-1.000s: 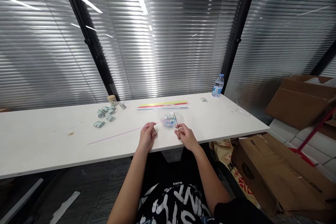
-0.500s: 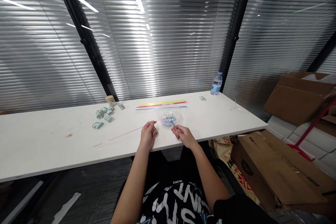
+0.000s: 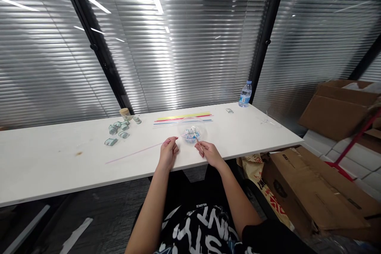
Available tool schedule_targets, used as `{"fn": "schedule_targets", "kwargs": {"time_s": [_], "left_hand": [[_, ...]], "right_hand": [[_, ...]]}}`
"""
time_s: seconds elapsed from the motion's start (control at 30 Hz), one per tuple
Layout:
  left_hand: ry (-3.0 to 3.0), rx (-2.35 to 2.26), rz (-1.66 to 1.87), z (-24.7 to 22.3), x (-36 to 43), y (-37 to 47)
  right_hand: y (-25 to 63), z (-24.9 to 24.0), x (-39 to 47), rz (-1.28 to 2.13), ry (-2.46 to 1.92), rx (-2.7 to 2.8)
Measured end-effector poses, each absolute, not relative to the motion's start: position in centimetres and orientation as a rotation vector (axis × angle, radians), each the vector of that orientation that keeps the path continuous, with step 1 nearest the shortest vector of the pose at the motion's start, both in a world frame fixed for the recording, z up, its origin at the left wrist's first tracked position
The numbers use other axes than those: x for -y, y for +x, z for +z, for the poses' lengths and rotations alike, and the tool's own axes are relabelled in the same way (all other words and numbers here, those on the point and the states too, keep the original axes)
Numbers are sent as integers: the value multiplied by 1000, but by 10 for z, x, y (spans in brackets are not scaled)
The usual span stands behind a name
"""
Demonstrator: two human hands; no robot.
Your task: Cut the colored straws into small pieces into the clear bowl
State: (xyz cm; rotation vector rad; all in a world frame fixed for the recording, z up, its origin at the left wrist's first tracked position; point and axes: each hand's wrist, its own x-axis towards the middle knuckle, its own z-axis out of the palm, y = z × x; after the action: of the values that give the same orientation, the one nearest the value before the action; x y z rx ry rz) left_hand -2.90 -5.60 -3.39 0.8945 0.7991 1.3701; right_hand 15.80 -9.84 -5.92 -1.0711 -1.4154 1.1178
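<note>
My left hand (image 3: 168, 152) is closed on a long, thin pink strip (image 3: 139, 151). Its tail slopes down to the left over the table, and its short end points toward a clear round bowl (image 3: 193, 139). Small blue and white pieces lie in that bowl. Scissors (image 3: 197, 142) are gripped in my right hand (image 3: 208, 153), blades pointing up and away over the bowl, close to the strip's end. Whether the blades touch the strip I cannot tell. Behind the bowl lie yellow (image 3: 184, 116), red (image 3: 181, 118) and blue strips (image 3: 190, 122).
On the white table (image 3: 59, 166), several rolled banded bundles (image 3: 117, 129) and a tan-topped container (image 3: 124, 113) sit left. Another bundle (image 3: 229, 110), a water bottle (image 3: 245, 94) and clear scraps (image 3: 269, 122) are right. Cardboard boxes (image 3: 321, 190) stand beside the table.
The scissors have turned slightly in my right hand, and their blades look brighter and further apart. The left hand and pink strip have hardly moved.
</note>
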Motion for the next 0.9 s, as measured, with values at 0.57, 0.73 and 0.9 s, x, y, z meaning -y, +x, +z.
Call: {"fn": "schedule_targets", "kwargs": {"time_s": [0.57,0.73,0.9], "left_hand": [[900,-817,1347,-33,54,-29],[893,-813,1353,-33,55,-29],[895,-808,1354,-32,55,-29]], "right_hand": [[157,-60,98,1127,-1093,1414],[157,-62,97,1114,-1111,1420],[157,-62,97,1108,-1118,1422]]}}
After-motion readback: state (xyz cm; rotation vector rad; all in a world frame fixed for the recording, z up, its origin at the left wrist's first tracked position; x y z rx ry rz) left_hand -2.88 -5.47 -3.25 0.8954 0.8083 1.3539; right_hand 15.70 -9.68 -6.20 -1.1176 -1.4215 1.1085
